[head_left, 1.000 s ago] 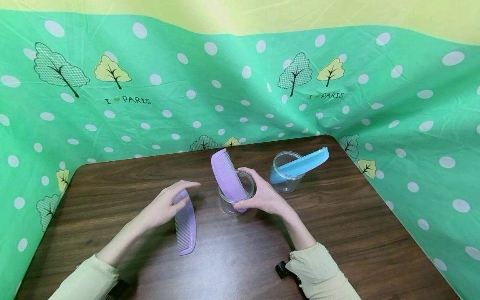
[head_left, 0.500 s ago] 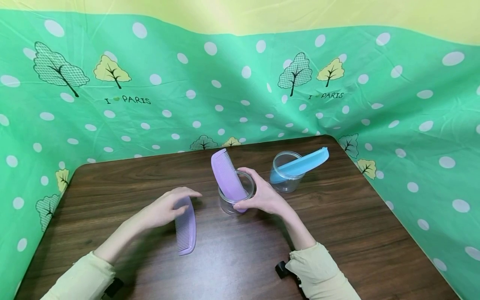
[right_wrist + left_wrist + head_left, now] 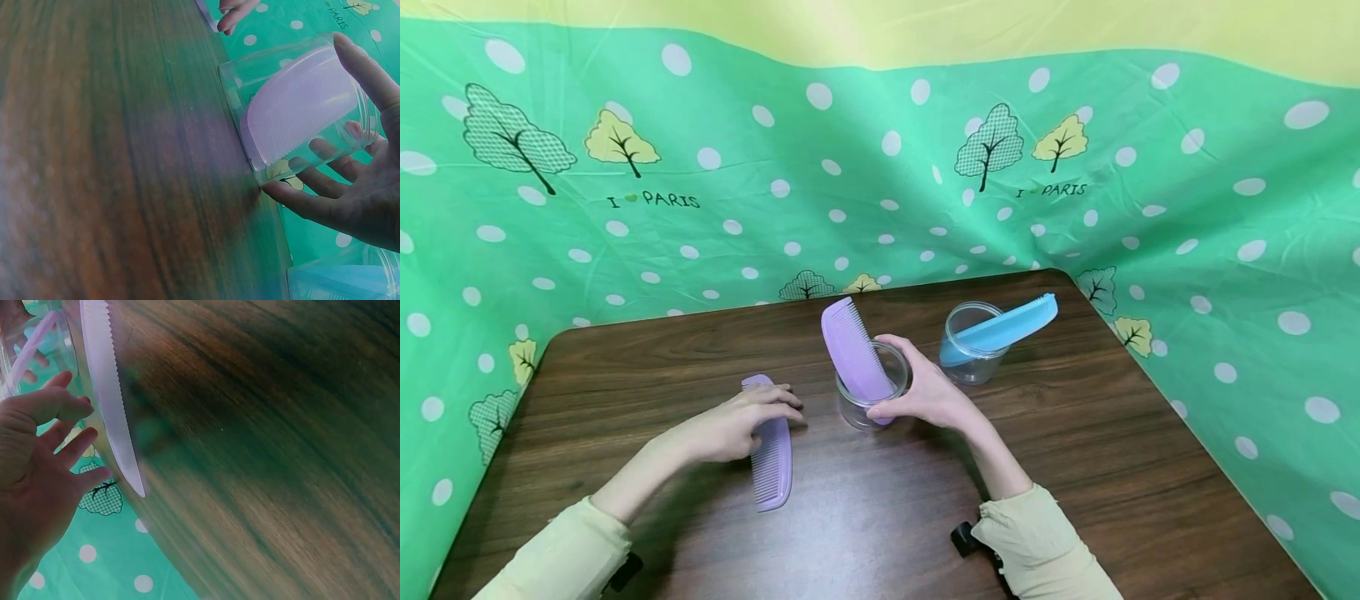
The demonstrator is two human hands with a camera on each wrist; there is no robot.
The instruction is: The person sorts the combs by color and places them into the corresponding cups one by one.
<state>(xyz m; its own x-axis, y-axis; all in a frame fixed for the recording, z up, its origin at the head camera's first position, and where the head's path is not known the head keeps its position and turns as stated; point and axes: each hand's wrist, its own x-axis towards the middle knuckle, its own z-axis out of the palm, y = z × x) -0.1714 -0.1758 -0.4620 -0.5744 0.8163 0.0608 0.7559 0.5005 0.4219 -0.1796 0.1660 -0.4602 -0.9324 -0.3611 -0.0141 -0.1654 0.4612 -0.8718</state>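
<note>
My left hand (image 3: 726, 429) hovers over a purple comb (image 3: 772, 475) lying on the table, its fingers loosely bent and holding nothing. In the left wrist view a gap shows between those fingers and the comb (image 3: 111, 394). My right hand (image 3: 932, 398) grips a clear plastic jar (image 3: 853, 414) by its side, thumb and fingers spread around it. Leaning out of that jar is another purple comb (image 3: 852, 346), tilted to the left. Through the jar's wall, the right wrist view shows this comb's lower end (image 3: 294, 100) down at the base.
To the right of my right hand stands a second clear jar (image 3: 976, 375), with a blue comb (image 3: 1015, 325) leaning out to the right. Behind the dark wooden table (image 3: 647, 358) hangs a green dotted cloth (image 3: 865, 183).
My left hand has come slightly toward me over the purple comb, uncovering its far end, and its fingers now point downward more. The right hand and the jar have stayed put.
</note>
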